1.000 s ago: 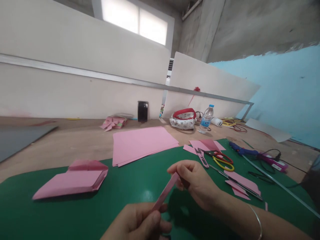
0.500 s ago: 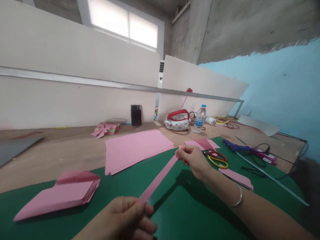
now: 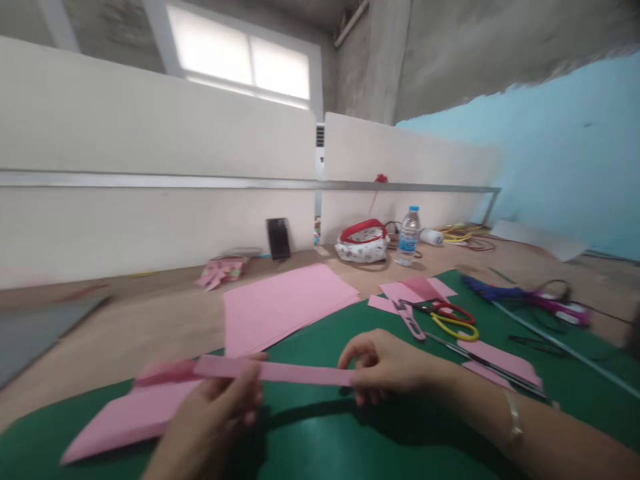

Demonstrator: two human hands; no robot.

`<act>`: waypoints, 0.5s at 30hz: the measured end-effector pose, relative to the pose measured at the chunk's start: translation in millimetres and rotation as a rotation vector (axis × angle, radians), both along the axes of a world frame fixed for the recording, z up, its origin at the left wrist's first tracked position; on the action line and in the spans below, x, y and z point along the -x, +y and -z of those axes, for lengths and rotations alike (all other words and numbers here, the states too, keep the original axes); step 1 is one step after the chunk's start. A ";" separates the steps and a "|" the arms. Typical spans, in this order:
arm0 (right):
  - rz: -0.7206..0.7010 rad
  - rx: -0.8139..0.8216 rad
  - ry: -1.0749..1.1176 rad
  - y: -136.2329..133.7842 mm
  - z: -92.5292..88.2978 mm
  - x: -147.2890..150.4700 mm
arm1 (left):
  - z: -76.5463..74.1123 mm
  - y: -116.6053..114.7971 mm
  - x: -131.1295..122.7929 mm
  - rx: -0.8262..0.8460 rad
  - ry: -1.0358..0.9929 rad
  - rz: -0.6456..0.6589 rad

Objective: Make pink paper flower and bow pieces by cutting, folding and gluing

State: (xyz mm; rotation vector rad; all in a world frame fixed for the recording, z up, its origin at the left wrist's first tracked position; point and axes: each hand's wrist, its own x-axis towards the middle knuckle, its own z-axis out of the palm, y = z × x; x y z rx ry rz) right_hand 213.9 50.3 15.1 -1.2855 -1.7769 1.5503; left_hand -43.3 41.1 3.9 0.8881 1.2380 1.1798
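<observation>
A long pink paper strip (image 3: pixel 300 374) stretches nearly level above the green mat (image 3: pixel 300 433). My left hand (image 3: pixel 215 407) pinches it between thumb and fingers, with a short end sticking out past the thumb to the left. At the strip's right end, my right hand (image 3: pixel 387 367) grips it between thumb and forefinger. Behind my left hand lies a folded pink paper bag (image 3: pixel 125 413), partly covered by that hand. A stack of pink paper sheets (image 3: pixel 285 300) lies just beyond the strip.
Scissors (image 3: pixel 455 330) with red and yellow handles lie beyond my right hand, near pink paper pieces (image 3: pixel 505 360). Farther right is a blue glue gun (image 3: pixel 490 288). At the back stand a phone (image 3: pixel 278 239), a red-and-white pouch (image 3: pixel 363 243) and a water bottle (image 3: pixel 409 237).
The strip has swung from a steep slant to almost level. My right hand has come down nearer to me, and my left hand has moved left and up, gripping farther in from the strip's end.
</observation>
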 end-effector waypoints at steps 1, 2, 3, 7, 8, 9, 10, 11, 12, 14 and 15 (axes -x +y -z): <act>-0.035 0.001 0.012 -4.2 -1.0 1.8 | -0.8 -4.8 -7.9 0.010 0.036 0.089; -0.064 -0.001 0.025 -8.1 -1.5 3.6 | -0.5 -9.3 -15.4 0.017 0.080 0.199; -0.107 0.011 0.033 -11.9 -1.5 5.6 | 0.7 -13.4 -22.0 0.025 0.102 0.224; -0.230 0.068 0.067 -25.9 3.6 17.6 | 7.6 -26.2 -35.5 0.037 0.118 0.290; -0.232 0.066 0.064 -28.2 5.3 20.5 | 8.4 -27.7 -35.9 0.046 0.108 0.310; -0.222 0.061 0.053 -29.6 6.9 22.6 | 8.5 -28.0 -35.4 0.057 0.095 0.325; -0.207 0.056 0.031 -29.7 7.9 23.4 | 7.8 -27.2 -34.0 0.065 0.081 0.330; -0.198 0.061 0.003 -28.6 8.4 22.6 | 6.5 -25.4 -31.9 0.067 0.067 0.322; -0.196 0.074 -0.028 -26.4 7.9 20.3 | 4.7 -22.9 -29.4 0.058 0.053 0.297; -0.232 0.104 -0.095 -20.8 4.0 12.1 | 0.6 -17.8 -23.9 0.019 0.030 0.217; -0.264 0.109 -0.131 -18.3 0.8 7.4 | -0.9 -16.0 -21.8 0.001 0.021 0.178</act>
